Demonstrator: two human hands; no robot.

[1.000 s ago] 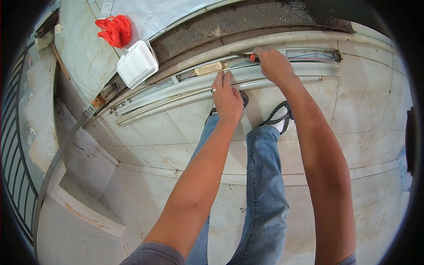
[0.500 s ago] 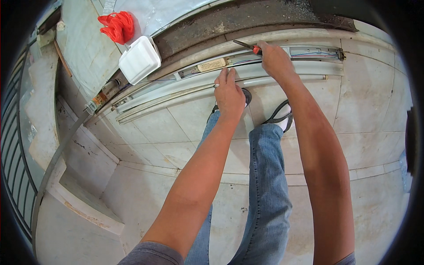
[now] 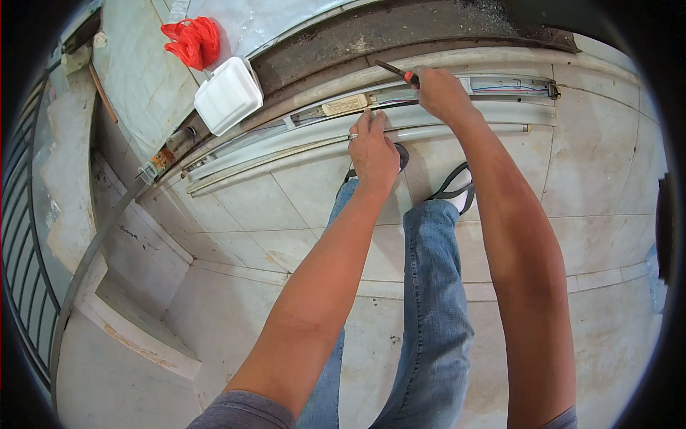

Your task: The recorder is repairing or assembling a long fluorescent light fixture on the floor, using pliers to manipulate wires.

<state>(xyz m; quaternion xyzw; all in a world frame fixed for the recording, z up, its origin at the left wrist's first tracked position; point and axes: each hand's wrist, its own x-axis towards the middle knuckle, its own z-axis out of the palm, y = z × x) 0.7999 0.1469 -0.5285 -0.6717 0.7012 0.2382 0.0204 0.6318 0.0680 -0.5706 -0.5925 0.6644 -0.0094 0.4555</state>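
A long white fluorescent light fixture (image 3: 493, 111) lies across the tiled floor, its narrow metal channel uncovered. Inside the channel sit a cream ballast block (image 3: 344, 105) and thin red and blue wires (image 3: 511, 89). My left hand (image 3: 374, 154) rests at the fixture's middle, just below the ballast, fingertips bunched over the edge; what they pinch, if anything, is hidden. In my right hand (image 3: 444, 94), closed above the channel, is a red-handled tool (image 3: 410, 78) with a narrow dark metal end pointing left. A white tube (image 3: 461, 131) lies along the fixture's near side.
My sandalled feet (image 3: 457, 187) stand close to the fixture. Beyond it run a rounded ledge (image 3: 471, 56) and a dark, dirty strip (image 3: 321, 53). A white foam box (image 3: 229, 96) and a red plastic bag (image 3: 193, 41) lie at the upper left. Metal railings (image 3: 28, 207) stand at far left.
My right hand has shifted slightly left with the red-handled tool. The left hand stays at nearly the same spot on the fixture.
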